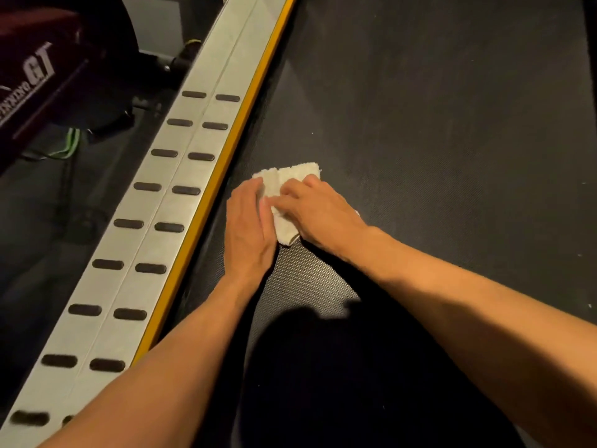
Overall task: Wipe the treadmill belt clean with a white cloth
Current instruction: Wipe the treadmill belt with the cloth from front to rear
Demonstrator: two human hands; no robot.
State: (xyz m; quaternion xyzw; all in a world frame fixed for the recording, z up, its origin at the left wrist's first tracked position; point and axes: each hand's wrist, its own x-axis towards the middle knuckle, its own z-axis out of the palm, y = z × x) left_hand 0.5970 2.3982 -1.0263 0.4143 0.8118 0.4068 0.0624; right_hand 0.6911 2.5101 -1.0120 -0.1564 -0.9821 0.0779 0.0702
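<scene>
A folded white cloth [286, 181] lies on the dark textured treadmill belt [436, 124], close to the belt's left edge. My left hand [248, 227] lies flat on the cloth's left side, fingers straight and pointing away from me. Over the cloth's right side my right hand [318, 211] presses down, its fingers reaching left toward the other hand. Most of the cloth is hidden under both hands; only its far end and a near corner show.
A yellow strip [226, 163] borders the belt on the left, beside a grey side rail [181, 176] with dark oval grip pads. Left of the rail stands dark red equipment [35, 72] marked "GT", with green cables [69, 145] on the floor. My shadow falls on the near belt.
</scene>
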